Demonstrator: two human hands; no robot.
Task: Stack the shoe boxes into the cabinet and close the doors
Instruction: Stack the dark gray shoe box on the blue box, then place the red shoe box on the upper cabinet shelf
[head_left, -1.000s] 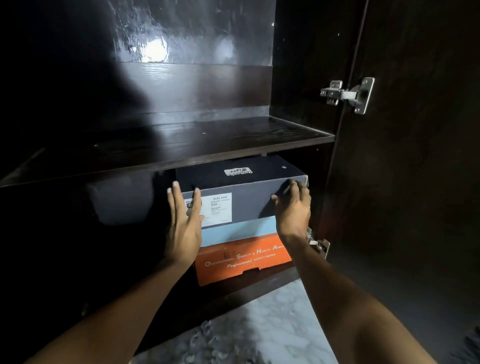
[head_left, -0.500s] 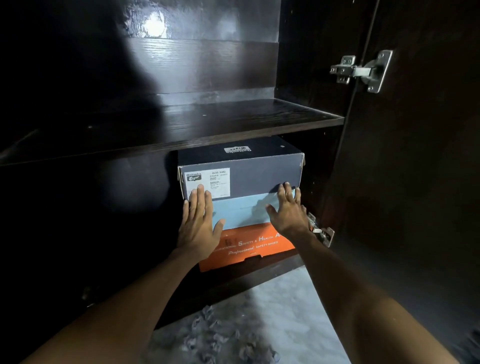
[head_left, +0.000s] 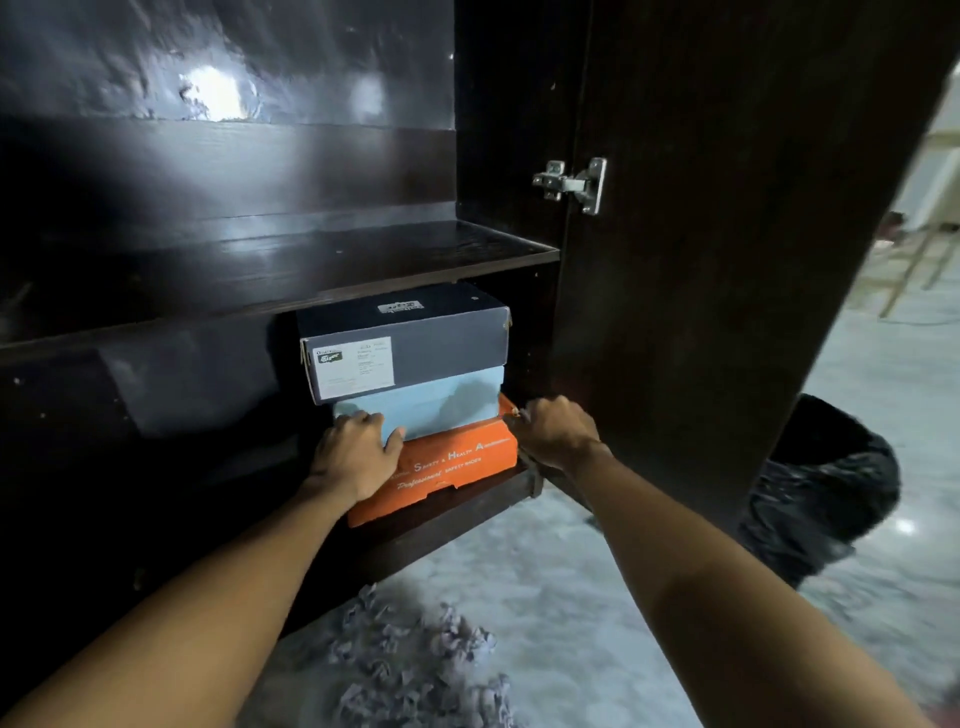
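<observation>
Three shoe boxes stand stacked in the dark cabinet's lower compartment: a navy box (head_left: 447, 338) on top, a light blue box (head_left: 441, 405) in the middle, an orange box (head_left: 457, 462) at the bottom. My left hand (head_left: 356, 457) lies curled on the left front corner of the blue and orange boxes. My right hand (head_left: 558, 428) is curled at the right end of the orange box, against the cabinet's side. The right cabinet door (head_left: 727, 234) stands open.
An empty dark shelf (head_left: 311, 265) runs above the boxes. A metal hinge (head_left: 576, 184) joins the door to the cabinet side. A black bin bag (head_left: 826, 483) sits on the marble floor behind the door. A shaggy grey rug (head_left: 415, 660) lies below the cabinet.
Both hands have slid down from the navy box to the blue and orange boxes. The fingers have curled in. The view has pulled back and to the right.
</observation>
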